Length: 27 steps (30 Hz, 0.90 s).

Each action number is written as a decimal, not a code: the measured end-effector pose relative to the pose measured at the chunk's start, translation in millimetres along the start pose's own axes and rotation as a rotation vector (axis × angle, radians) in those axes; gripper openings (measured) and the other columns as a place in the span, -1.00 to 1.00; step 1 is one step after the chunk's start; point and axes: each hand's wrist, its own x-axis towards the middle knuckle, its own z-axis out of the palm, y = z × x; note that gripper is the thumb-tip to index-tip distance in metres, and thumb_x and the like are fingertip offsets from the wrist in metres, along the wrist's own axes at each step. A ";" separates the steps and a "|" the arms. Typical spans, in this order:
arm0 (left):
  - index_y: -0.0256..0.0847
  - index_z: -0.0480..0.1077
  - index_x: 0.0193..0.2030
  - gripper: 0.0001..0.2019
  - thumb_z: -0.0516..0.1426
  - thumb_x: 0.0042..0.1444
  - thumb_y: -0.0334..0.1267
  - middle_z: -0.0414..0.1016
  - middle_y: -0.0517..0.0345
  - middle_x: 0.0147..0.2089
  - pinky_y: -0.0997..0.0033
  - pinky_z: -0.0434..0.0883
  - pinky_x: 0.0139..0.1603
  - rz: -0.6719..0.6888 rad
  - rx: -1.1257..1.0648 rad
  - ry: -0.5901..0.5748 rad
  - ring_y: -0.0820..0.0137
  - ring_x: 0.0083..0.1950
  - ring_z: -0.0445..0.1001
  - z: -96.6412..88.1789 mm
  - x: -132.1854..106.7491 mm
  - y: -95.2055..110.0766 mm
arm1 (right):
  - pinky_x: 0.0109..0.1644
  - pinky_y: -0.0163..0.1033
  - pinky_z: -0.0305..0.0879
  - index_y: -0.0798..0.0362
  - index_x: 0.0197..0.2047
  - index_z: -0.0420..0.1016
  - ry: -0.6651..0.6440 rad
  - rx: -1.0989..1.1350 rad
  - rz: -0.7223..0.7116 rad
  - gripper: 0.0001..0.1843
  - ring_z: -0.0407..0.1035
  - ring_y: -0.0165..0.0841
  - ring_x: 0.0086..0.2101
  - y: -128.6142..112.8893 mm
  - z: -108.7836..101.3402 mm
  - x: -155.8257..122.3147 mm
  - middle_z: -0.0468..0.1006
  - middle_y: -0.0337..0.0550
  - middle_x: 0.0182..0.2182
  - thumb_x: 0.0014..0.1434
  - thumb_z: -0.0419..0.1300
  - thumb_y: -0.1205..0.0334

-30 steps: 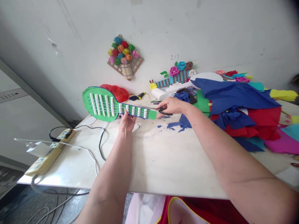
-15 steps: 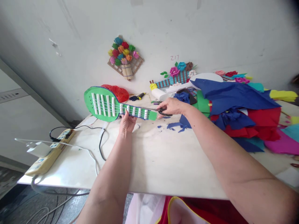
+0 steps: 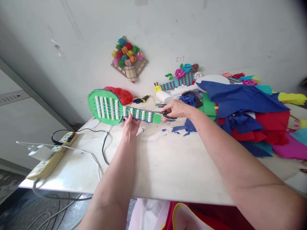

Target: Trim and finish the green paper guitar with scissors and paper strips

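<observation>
A green paper guitar (image 3: 107, 107) with white strips and a blue edge is held above the white table (image 3: 163, 166), body to the left. My left hand (image 3: 130, 125) grips its neck from below, fingers closed round it. My right hand (image 3: 176, 108) is closed on black-handled scissors (image 3: 168, 115), whose blades lie along the end of the neck. Blue paper scraps (image 3: 183, 129) lie on the table just below that hand.
Piled blue, red, magenta and teal crepe paper (image 3: 251, 108) covers the right side. A power strip (image 3: 51, 153) with cables lies at the left edge. Red bag (image 3: 122, 94), another pair of scissors (image 3: 141, 99) and paper flower crafts (image 3: 127, 59) sit against the wall.
The guitar has shifted slightly to the right with my left hand. My right hand and the scissors stay at the neck's end.
</observation>
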 end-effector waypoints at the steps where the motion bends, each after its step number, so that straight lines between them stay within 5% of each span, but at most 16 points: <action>1: -0.20 0.40 -0.31 -0.86 0.02 0.14 -0.41 0.53 0.20 -0.31 0.41 0.38 -0.09 0.000 -0.010 0.000 0.50 -0.25 0.49 0.1 0.1 -0.1 | -0.49 -0.35 -0.12 -0.05 -0.24 0.57 0.001 -0.008 -0.006 -0.56 0.09 -0.53 -0.59 -0.5 -0.1 -0.1 0.32 -0.36 -0.66 -0.22 0.24 -0.04; 27: -0.20 0.39 -0.27 -0.88 0.04 0.13 -0.40 0.53 0.17 -0.31 0.40 0.39 -0.08 -0.018 -0.019 -0.004 0.51 -0.27 0.49 -0.2 0.5 -0.1 | -0.45 -0.34 -0.05 -0.12 -0.19 0.55 0.069 -0.127 -0.011 -0.56 0.23 -0.47 -0.52 0.8 4.1 1.1 0.49 -0.30 -0.54 -0.19 0.23 -0.04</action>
